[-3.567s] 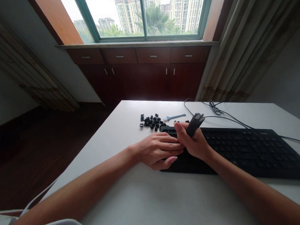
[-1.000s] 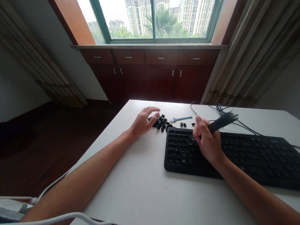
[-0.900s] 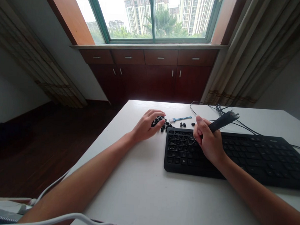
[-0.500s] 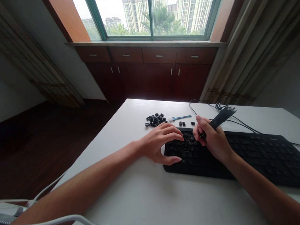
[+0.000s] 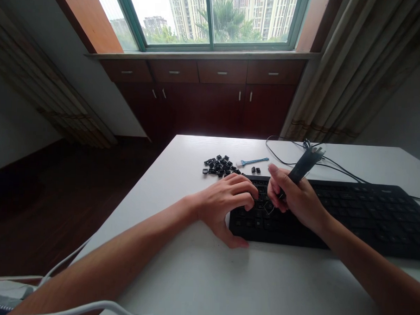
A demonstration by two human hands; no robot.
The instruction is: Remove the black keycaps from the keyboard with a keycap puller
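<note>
A black keyboard (image 5: 353, 212) lies across the white table, with keycaps off part of its left end. My left hand (image 5: 225, 204) grips that end: curled fingers rest on the upper keys and the thumb presses at the front edge. In my right hand (image 5: 297, 194) is a black keycap puller (image 5: 305, 164), with a brush-like tuft at its upper end. Its wire loops (image 5: 268, 207) point down at the keys just right of my left fingers. Whether they hold a keycap is too small to tell.
Behind my left hand lies a pile of loose black keycaps (image 5: 219, 165). Two more keycaps (image 5: 256, 170) sit near a small blue brush (image 5: 253, 162). A black cable (image 5: 338, 167) loops along the back right. A white cable (image 5: 95, 305) crosses the near left.
My left thumb has moved from the keys down to the keyboard's front edge, and the fingers are more curled. The puller's wire end has shifted slightly nearer me.
</note>
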